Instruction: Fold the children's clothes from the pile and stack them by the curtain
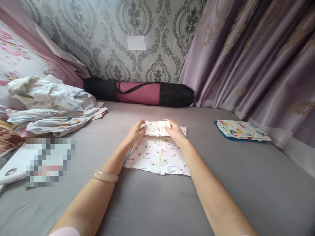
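Note:
A small white printed garment [157, 154] lies flat on the grey bed sheet [152, 203] in front of me, with its far end folded back over itself. My left hand [136, 131] pinches the left side of that folded flap, fingers closed on the cloth. My right hand [174, 131] grips the flap's right side in the same way. A pale bangle [105, 176] sits on my left wrist.
A pile of white clothes [51, 105] lies at the left. A folded colourful cloth [241, 130] rests at the right, near the purple curtain [258, 59]. A black and pink rolled bag [140, 92] lies along the patterned wall. A blurred patch covers something at the lower left.

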Tool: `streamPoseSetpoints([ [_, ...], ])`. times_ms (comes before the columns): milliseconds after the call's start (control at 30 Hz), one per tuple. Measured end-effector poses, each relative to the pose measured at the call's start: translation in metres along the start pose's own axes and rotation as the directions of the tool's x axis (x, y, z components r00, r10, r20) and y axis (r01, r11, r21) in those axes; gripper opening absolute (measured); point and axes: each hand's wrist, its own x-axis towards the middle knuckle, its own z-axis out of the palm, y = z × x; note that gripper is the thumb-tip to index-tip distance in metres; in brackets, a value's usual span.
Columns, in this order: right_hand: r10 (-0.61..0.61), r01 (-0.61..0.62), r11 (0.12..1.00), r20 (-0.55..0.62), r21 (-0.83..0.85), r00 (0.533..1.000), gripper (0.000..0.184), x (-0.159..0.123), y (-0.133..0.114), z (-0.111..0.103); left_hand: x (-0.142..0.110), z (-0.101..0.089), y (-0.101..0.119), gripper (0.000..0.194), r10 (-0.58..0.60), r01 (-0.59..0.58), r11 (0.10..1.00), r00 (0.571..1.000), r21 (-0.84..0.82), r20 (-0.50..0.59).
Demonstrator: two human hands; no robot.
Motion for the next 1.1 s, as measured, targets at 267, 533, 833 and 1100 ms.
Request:
streamPoseSetpoints([
  [267, -0.028, -0.058, 0.881, -0.175, -0.469, 0.984, 0.034, 0.006, 0.011, -0.011, -0.011, 0.001, 0.001, 0.062, -0.038, -0.093, 0.897, 0.958, 0.431, 0.285],
  [533, -0.023, -0.164, 0.67, -0.242, -0.724, 0.97, 0.038, -0.008, 0.003, -0.012, -0.014, 0.004, -0.005, 0.059, 0.042, -0.139, 0.925, 0.962, 0.353, 0.269],
  [833, -0.254, 0.046, 0.4, -0.062, -0.915, 0.965, 0.054, -0.021, -0.007, 0.009, -0.001, 0.001, 0.002, 0.049, 0.106, -0.067, 0.948, 0.988, 0.31, -0.11],
  [1100, -0.15, 0.397, 0.341, 0.368, -0.852, 0.918, 0.059, -0.021, 0.017, 0.047, -0.011, 0.019, 0.011, 0.052, 0.217, -0.322, 0.804, 0.942, 0.5, 0.256],
])
